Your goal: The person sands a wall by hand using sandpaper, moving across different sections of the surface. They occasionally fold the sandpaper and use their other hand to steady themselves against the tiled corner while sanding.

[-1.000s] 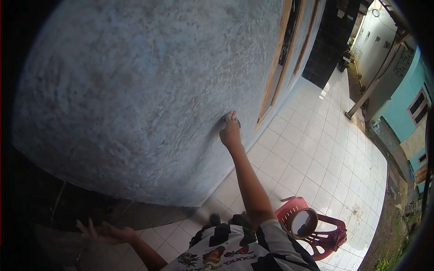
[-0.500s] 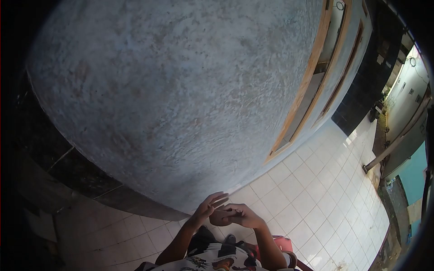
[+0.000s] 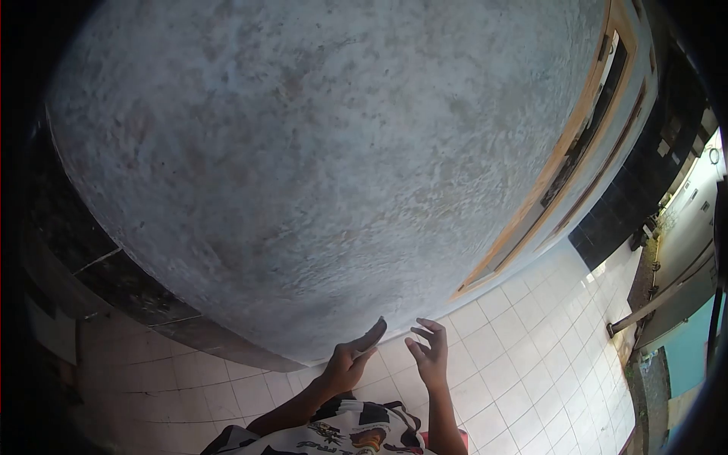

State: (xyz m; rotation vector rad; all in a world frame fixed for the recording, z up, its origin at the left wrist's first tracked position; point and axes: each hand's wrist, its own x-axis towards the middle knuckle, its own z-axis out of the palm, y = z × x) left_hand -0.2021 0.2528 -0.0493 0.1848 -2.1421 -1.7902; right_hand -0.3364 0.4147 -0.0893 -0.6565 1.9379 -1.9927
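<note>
My left hand [image 3: 350,362] is low in the view, near the bottom of the wall. Its fingers are pressed together around something thin, dark at the far end, which I cannot make out clearly. To its right, my right hand [image 3: 432,355] is raised over the tiled floor, fingers apart and curved, holding nothing. The two hands do not touch. The rough grey-blue wall [image 3: 303,167] fills most of the view in front of them.
Wooden window frames [image 3: 542,186] run along the wall at the right. Dark tiles [image 3: 136,284] border its lower left edge. White floor tiles [image 3: 516,356] lie below. A slanted post [image 3: 644,311] stands at the far right. Patterned clothing [image 3: 364,436] shows at the bottom.
My hands have moved apart; the brown piece that was between them no longer shows clearly. My right hand has opened and shifted right. The window frames now appear farther right.
</note>
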